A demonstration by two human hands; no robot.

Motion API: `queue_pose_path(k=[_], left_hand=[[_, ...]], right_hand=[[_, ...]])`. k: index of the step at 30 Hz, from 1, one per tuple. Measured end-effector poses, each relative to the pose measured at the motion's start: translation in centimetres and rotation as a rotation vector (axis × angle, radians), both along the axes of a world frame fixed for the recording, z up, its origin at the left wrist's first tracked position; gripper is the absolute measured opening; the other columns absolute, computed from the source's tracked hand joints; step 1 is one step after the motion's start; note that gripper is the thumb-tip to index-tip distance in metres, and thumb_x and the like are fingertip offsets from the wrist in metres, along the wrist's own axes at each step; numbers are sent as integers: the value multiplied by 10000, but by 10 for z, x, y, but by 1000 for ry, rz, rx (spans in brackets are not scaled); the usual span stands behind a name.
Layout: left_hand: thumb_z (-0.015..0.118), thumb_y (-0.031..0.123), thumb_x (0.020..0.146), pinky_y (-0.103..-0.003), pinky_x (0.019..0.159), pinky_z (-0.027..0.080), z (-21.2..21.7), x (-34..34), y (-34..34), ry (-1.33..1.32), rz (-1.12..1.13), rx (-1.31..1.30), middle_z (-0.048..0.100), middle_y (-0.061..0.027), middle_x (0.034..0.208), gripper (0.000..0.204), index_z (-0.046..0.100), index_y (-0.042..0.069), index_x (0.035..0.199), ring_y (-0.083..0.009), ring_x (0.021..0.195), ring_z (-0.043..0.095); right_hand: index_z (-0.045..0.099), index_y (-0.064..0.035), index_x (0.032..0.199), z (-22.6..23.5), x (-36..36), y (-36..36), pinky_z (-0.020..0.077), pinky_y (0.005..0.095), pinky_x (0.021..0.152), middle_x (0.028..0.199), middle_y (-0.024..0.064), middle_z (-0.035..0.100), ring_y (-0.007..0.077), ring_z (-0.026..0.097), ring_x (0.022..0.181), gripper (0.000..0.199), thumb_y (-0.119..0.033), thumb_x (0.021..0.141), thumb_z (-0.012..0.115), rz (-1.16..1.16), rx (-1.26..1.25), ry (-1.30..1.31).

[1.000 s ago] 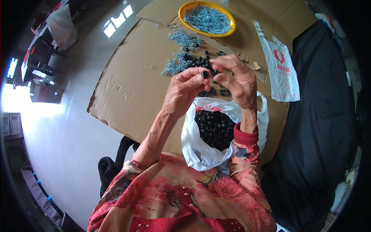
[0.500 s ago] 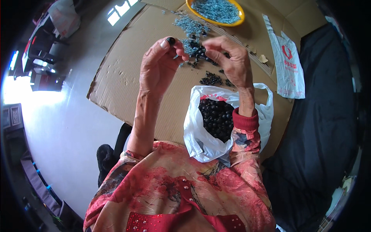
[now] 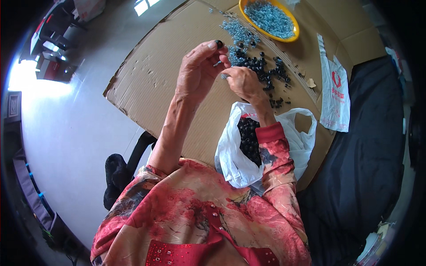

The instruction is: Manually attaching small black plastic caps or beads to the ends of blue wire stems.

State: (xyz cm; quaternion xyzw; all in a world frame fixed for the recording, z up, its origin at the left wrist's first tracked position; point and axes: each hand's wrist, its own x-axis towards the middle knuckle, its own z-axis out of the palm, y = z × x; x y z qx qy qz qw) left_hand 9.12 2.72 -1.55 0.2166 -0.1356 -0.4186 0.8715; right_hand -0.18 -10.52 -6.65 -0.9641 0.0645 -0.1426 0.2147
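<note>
Round stuff like this loves to roll, so I'd keep the pinch light but steady and work low over the cardboard (image 3: 146,84). The black bead (image 3: 219,44) is clamped between left hand (image 3: 195,68) thumb and fingertip, up above the board; right hand (image 3: 246,83) fingers are bunched together, can't tell on what. Bead's smooth and glossy, bag's (image 3: 237,166) thin crinkly plastic, bowl's (image 3: 292,37) shiny yellow, with tiny bluish bits (image 3: 268,20) heaped inside.
</note>
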Motion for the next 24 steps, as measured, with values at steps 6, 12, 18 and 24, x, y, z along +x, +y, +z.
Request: queue_pose_path(k=[6,12,18,24], left_hand=[[589,188,825,-352,712,489,-3,2,0,-12,33,24,608,-114,855,206,597,-7,891,-157,734,584],[601,205,821,-349,713,489,-5,-3,-4,-16,24,56,608,-106,837,223,597,-9,885,-146,715,579],[612,207,813,-351,706,486,-6,-6,-8,-25,3,74,606,-95,833,223,598,-6,876,-135,707,575],[603,185,825,-351,713,483,-5,-12,-8,99,-52,21,606,-94,858,194,599,2,892,-144,723,573]], right_hand=[[614,-44,794,15,-15,-24,494,401,625,775,160,622,322,614,709,134,-37,734,494,-27,78,-97],[613,-53,760,14,-33,-21,489,382,603,713,123,610,301,608,676,82,-50,726,538,-89,132,-12],[583,-31,740,5,-28,-7,471,373,573,704,125,594,298,592,636,44,-64,713,594,-36,-27,88],[559,-35,688,6,-31,-11,482,380,546,652,123,592,309,603,621,48,-64,715,587,-40,23,9]])
